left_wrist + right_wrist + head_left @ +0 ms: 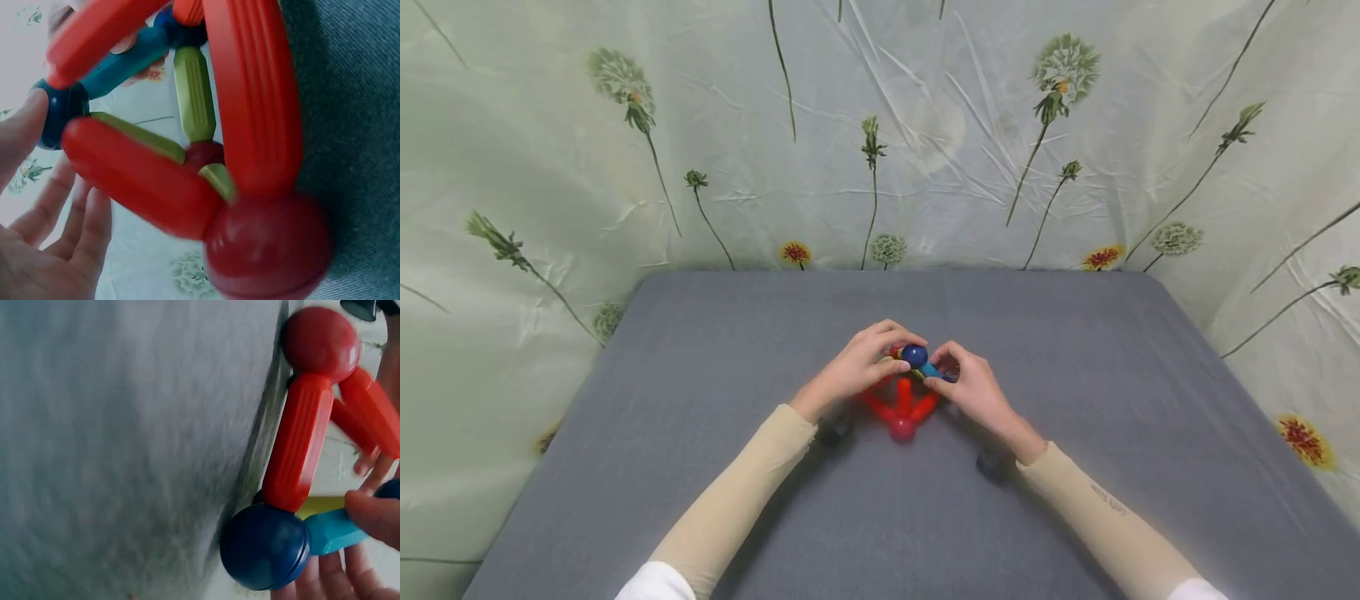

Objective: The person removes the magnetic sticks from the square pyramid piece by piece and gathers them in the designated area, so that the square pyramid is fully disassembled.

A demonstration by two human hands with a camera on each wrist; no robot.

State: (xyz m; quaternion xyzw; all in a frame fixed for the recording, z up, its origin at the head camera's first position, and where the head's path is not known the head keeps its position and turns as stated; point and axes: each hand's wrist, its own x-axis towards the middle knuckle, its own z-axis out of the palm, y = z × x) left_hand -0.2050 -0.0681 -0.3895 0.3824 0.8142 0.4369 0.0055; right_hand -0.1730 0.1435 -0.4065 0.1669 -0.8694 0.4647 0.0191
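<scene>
A structure of red, green and light blue rods joined by balls stands on the grey table between the hands. Its near corner is a red ball from which red rods run. My left hand holds the dark blue ball at the top between thumb and fingers. With thumb and fingers, my right hand pinches the light blue rod. Another dark blue ball sits at that rod's lower end. Green rods show on the far side, partly hidden in the head view.
The grey table reaches back to a pale hanging cloth printed with dandelions and flowers. Dark wrist cameras show below the wrists, close above the table.
</scene>
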